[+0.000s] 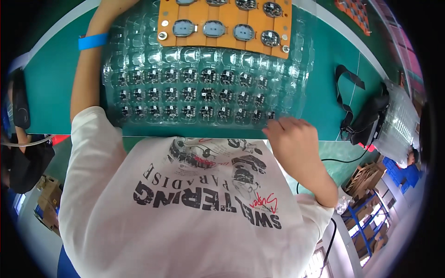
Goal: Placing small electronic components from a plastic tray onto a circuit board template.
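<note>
Far left: dark bag-like thing (19, 99) at the table edge, partly cut off by the rim.
Left arm: stretched up along the left side of the tray, blue wristband (92, 41) near the top.
Left hand: out past the top edge, hidden; cannot tell whether clenched or released.
Table: green surface (51, 78) running under everything, white stripe along its far edge.
Clear tray: transparent blister tray (204, 88) lying flat in the middle of the table, just ahead of the white printed shirt (185, 208); 3 near rows filled with small dark round parts (189, 95), far rows looking unfilled.
Orange fixture: orange board (225, 23) resting over the far end of the tray, round grey parts seated in rows.
Right hand: right hand (293, 139) at the tray's near right corner, fingers curled, fingertips touching the tray edge; anything pinched not visible.
Right of tray: black strap (345, 85) looping down to a black device (368, 123).
Far right: stack of clear trays (399, 125) leaning beside the black device.
</note>
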`<state>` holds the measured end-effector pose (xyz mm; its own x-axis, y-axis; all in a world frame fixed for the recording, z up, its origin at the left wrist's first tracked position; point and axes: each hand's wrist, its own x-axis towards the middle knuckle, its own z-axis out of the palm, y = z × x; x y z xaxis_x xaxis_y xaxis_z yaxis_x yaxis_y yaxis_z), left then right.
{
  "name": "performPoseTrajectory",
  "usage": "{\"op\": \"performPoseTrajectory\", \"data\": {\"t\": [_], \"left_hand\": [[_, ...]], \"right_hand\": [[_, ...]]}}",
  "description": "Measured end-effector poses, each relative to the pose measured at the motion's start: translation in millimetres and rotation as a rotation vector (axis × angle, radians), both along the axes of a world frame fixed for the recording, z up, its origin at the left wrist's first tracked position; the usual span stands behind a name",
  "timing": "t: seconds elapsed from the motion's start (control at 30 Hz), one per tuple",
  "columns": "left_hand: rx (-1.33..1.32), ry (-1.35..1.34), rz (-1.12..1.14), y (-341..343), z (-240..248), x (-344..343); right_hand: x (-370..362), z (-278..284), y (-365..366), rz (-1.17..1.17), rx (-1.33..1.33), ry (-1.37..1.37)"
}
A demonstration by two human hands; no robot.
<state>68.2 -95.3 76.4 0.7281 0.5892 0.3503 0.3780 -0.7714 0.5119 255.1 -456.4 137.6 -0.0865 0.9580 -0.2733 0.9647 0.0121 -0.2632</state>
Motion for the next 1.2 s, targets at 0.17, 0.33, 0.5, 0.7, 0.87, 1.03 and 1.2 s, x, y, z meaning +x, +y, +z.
{"op": "performPoseTrajectory", "data": {"t": [0.17, 0.33, 0.5, 0.7, 0.87, 1.03, 1.2], "left_hand": [[0.035, -0.022, -0.007, 3.1, -5.1, -3.5], [0.111, -0.004, -0.028, 4.5, -5.4, -4.6], [0.14, 0.012, -0.005, 4.8, -8.7, -5.0], [0.055, 0.014, -0.031, 4.6, -8.4, -1.3], [0.157, 0.033, -0.007, 17.0, -22.9, -8.1], [0.121, 0.022, -0.009, 6.4, -8.9, -5.3], [0.119, -0.005, -0.007, 4.5, -9.1, -5.7]], "right_hand": [[13.4, 1.6, 4.1, 0.049, -0.11, 0.015], [16.0, 22.2, 26.8, 0.102, -0.139, -0.023], [22.7, 16.9, 98.3, 0.115, 0.398, 0.16], [21.1, -20.7, 132.4, 0.172, 0.616, 0.167], [23.4, -13.3, 132.9, 0.227, 0.577, 0.071], [18.5, -9.9, 133.9, 0.258, 0.543, 0.033], [19.5, -9.7, 133.6, 0.243, 0.537, -0.046]]}}
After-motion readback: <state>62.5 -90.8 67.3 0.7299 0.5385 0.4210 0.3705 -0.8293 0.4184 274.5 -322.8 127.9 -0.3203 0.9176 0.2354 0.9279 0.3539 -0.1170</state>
